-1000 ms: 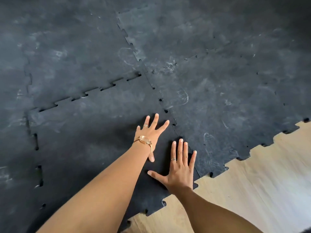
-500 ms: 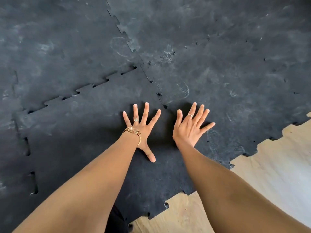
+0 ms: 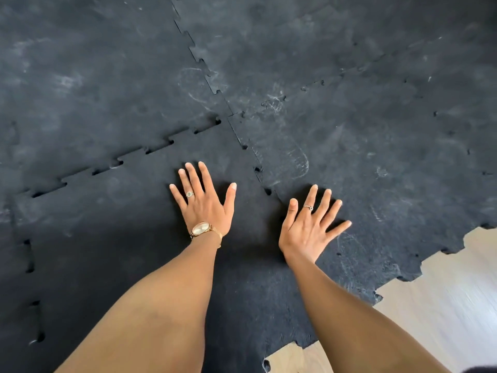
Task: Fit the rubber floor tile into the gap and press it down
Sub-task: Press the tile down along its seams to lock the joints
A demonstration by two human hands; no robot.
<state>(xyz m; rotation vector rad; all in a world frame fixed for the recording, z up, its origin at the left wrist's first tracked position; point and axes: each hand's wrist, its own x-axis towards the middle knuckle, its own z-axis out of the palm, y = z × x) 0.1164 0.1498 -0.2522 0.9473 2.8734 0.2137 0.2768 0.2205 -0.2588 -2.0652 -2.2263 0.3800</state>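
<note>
I see the rubber floor tile point(image 3: 113, 238) lying at seven o'clock, its toothed edges meeting the neighbouring tiles point(image 3: 376, 130). My left hand point(image 3: 205, 207) lies flat on it, grip wide — holding nothing. At its three o'clock, my right hand point(image 3: 309, 228) spreads equally wide across the seam point(image 3: 265, 181) — bare wooden floor point(image 3: 443, 305) at five o'clock.

There is only one view, and it is looking out from the person's head, tilting steeply forward and down over both outstretched forearms. It is facing the floor from close above, near enough that the left hand point(image 3: 205, 203) and right hand point(image 3: 309, 227) are sitting about mid-frame. The wide lens is bending the seams of the rubber floor tile point(image 3: 129, 238), and bare wooden floor point(image 3: 443, 305) is showing at the lower right.
</note>
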